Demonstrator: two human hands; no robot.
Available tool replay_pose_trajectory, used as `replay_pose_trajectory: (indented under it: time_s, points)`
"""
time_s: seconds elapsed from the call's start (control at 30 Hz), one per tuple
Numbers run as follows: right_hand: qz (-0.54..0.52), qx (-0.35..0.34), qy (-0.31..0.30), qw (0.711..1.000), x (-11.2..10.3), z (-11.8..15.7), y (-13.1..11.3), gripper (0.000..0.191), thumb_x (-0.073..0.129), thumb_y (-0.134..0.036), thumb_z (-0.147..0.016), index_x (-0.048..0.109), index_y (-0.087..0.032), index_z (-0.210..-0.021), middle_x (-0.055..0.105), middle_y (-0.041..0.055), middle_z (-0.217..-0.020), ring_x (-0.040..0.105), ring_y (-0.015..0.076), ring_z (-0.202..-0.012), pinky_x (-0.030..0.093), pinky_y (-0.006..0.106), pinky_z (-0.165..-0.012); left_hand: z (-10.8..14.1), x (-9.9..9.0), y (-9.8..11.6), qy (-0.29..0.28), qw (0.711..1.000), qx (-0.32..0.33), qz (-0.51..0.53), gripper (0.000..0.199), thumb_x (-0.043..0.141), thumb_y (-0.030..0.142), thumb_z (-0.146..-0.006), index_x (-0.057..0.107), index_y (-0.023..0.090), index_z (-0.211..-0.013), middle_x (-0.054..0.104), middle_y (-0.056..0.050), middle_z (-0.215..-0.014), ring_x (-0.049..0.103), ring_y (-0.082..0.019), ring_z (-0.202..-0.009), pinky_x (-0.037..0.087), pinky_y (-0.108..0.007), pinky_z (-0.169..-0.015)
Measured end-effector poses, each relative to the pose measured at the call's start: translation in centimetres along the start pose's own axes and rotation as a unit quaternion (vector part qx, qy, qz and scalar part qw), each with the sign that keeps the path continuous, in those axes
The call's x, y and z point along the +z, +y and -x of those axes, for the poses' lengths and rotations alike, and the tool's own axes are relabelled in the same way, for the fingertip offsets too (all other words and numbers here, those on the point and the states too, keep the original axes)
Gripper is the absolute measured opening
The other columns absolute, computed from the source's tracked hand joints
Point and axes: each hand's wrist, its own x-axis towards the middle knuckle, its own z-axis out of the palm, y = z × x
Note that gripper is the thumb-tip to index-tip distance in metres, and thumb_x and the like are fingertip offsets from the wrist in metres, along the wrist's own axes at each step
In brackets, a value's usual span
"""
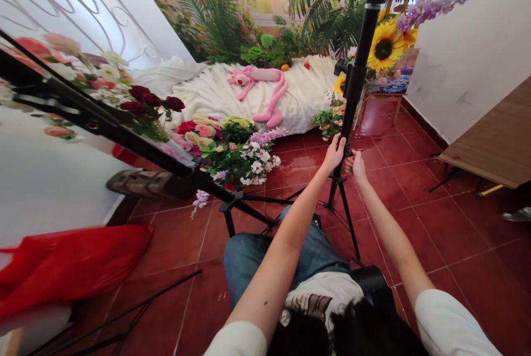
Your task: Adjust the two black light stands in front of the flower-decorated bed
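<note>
A black tripod stand rises upright in front of me, its legs spread on the floor. Around its lower pole, just above the legs, my left hand is closed. My right hand is on the other side of the pole at about the same height, its fingers curled at the stand's knob, which they partly hide. A second black stand crosses the left side of the view at a slant, touched by neither hand.
Artificial flowers lie before a bed with a white cover and a pink plush toy. Sunflowers stand behind the pole. A brown board is at right, a red bag at left. Red tiles cover the floor.
</note>
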Motion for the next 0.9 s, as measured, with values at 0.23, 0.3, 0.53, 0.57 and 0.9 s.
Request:
replay_pose_trajectory:
  time_s: [0.23,0.3,0.53,0.57,0.9]
  points:
    - [-0.194,0.038,-0.103,0.975,0.4,0.8,0.1,0.046,0.038,-0.034,-0.095,0.018,-0.023,-0.055,0.016,-0.0084,-0.046,0.012,0.0064,-0.037,0.018,0.017,-0.032,-0.2,0.0,-0.1,-0.003,1.000,0.008,-0.011,0.046,0.042,0.047,-0.101,0.052,0.018,-0.136,0.066,-0.007,-0.118,0.064,-0.015,-0.098,0.049,-0.028,-0.097]
    - [-0.155,0.043,-0.114,0.980,0.0,0.7,0.3,0.046,0.040,-0.038,-0.095,0.019,-0.023,-0.056,0.016,-0.0088,-0.046,0.013,0.0064,-0.038,0.016,0.018,-0.033,-0.2,0.0,0.0,-0.005,1.000,0.012,-0.015,0.045,0.041,0.047,-0.101,0.053,0.019,-0.135,0.066,-0.006,-0.117,0.063,-0.014,-0.100,0.048,-0.027,-0.099]
    - [0.222,-0.181,0.059,0.956,-3.1,1.0,-0.3,0.048,0.059,-0.058,-0.082,0.032,-0.024,-0.062,0.029,-0.0082,-0.054,0.027,0.0079,-0.050,0.027,0.021,-0.048,-0.3,-0.1,-0.2,-0.015,1.000,0.026,-0.006,0.045,0.042,0.051,-0.100,0.053,0.019,-0.130,0.066,-0.005,-0.101,0.062,-0.014,-0.091,0.052,-0.027,-0.090]
    - [0.274,-0.236,0.070,0.930,-3.4,1.3,-0.8,0.048,0.059,-0.058,-0.082,0.032,-0.023,-0.063,0.030,-0.0078,-0.056,0.030,0.0084,-0.053,0.030,0.022,-0.052,-0.3,-0.1,-0.2,-0.017,0.999,0.028,-0.005,0.045,0.041,0.050,-0.100,0.053,0.020,-0.131,0.065,-0.004,-0.100,0.062,-0.014,-0.089,0.053,-0.027,-0.089]
    - [0.705,-0.235,0.033,0.668,-1.0,1.5,-5.4,0.030,0.058,-0.044,-0.083,0.051,-0.020,-0.066,0.065,0.0023,-0.071,0.057,0.0161,-0.068,0.027,0.026,-0.059,-0.2,-0.2,-0.1,-0.039,0.998,0.025,0.037,0.036,0.037,0.044,-0.103,0.052,0.021,-0.126,0.063,-0.004,-0.114,0.060,-0.013,-0.109,0.044,-0.028,-0.106]
